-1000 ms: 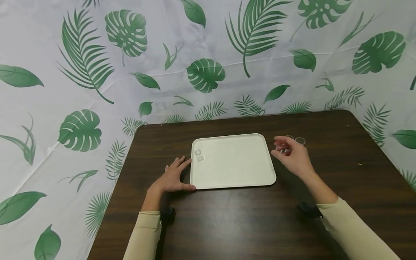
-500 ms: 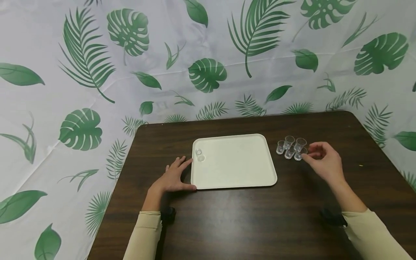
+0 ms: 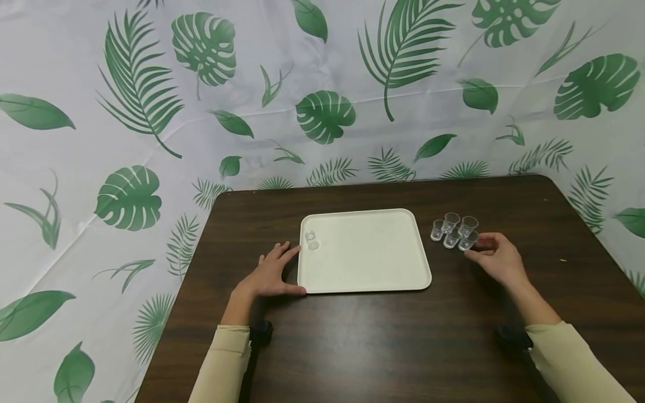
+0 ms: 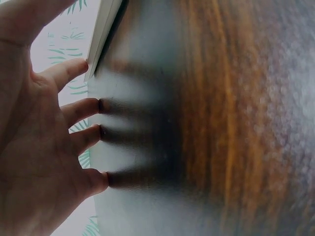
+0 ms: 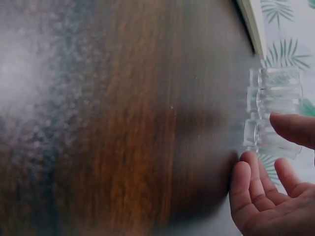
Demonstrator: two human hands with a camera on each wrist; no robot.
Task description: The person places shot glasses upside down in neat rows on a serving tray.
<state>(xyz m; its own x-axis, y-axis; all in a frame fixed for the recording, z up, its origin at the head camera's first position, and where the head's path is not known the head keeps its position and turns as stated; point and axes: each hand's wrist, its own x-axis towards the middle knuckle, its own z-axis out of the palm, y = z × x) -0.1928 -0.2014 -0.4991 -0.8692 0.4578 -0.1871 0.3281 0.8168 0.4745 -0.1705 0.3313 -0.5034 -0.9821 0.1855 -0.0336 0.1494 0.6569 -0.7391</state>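
A cream rectangular tray lies on the dark wooden table. My left hand spreads its fingers at the tray's left edge, with thumb and index fingertips right at the rim; the other fingertips rest on the table in the left wrist view. One small clear shot glass sits on the tray near its left side. Several more clear shot glasses stand clustered right of the tray. Beside the nearest right one is my right hand, its fingers loosely bent. In the right wrist view its thumb overlaps that glass.
The brown table reaches back to a white cloth printed with green leaves, which also hangs along both sides. A tiny yellowish speck lies on the table at the right.
My right hand has moved right, from over the glasses by the tray's edge to the cluster's right side, then down and in toward the nearest glass. My left hand stays put.
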